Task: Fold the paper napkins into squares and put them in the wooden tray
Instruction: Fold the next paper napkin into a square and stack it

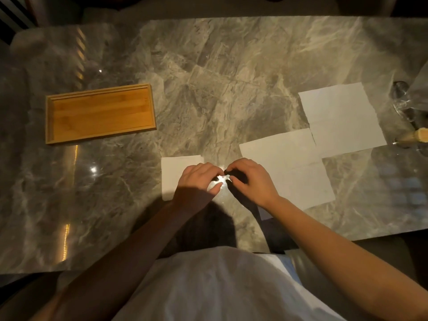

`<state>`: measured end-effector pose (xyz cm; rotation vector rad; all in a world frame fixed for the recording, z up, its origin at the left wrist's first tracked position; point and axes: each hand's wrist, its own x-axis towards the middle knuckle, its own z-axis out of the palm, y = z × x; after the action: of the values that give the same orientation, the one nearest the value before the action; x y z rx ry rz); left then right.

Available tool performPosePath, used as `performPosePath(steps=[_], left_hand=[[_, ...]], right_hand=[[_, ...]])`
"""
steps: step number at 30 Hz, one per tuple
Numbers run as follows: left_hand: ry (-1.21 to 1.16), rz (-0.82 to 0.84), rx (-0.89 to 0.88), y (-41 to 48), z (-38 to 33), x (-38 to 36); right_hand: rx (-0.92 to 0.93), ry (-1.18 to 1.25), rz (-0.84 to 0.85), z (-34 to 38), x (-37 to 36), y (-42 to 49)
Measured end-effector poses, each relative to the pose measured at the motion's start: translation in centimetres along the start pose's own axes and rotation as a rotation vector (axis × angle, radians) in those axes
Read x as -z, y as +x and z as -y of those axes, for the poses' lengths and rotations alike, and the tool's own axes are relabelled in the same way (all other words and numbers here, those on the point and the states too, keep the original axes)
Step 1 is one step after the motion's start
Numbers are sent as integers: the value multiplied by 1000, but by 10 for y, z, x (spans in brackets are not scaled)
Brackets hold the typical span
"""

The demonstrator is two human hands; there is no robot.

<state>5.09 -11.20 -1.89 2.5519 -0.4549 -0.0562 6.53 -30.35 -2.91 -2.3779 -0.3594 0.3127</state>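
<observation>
Marble table: grey-veined, glossy, fills most of the head view; overhead light glares off it between the hands.

Wooden tray: rectangular, lies flat on the table's left part, well apart from all the paper. Nothing lies in it.

Far napkin: unfolded white sheet, flat on the right side of the table. Near napkin: second unfolded sheet, flat, its far right corner meeting the first sheet; its left edge runs under the right hand.

Folded napkin: smaller white piece with layered far edge, flat on the table in front of the person, partly covered by the left hand.

Left hand: rests palm down on the folded napkin, fingers curled loosely, gripping nothing that shows. Right hand: fingers curled inward towards the left hand's fingertips; whether they pinch paper cannot be told, the spot being in shadow and glare.

Glassware: stands at the table's right edge.
</observation>
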Motion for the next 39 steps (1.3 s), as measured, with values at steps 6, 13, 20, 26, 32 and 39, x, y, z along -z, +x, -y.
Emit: performPosePath(steps=[6,13,20,26,32,39], left_hand=[[32,152,-99,3,-50,-29],[9,170,4,10,-86,-63],[135,187,49,15,-105,-84],[204,249,27,2,-120,-93],[219,265,11,-5,-120,-96],[194,321,13,-7,-116,-94]], right_hand=[[-8,-34,19,-50,53,-37],[-59,-120,66,-122,114,-84],[-47,-187,95,-164,136,-95],[40,-255,182,-178,145,-94],[98,-357,303,-187,158,-98],[44,-278,246,-186,151,-93]])
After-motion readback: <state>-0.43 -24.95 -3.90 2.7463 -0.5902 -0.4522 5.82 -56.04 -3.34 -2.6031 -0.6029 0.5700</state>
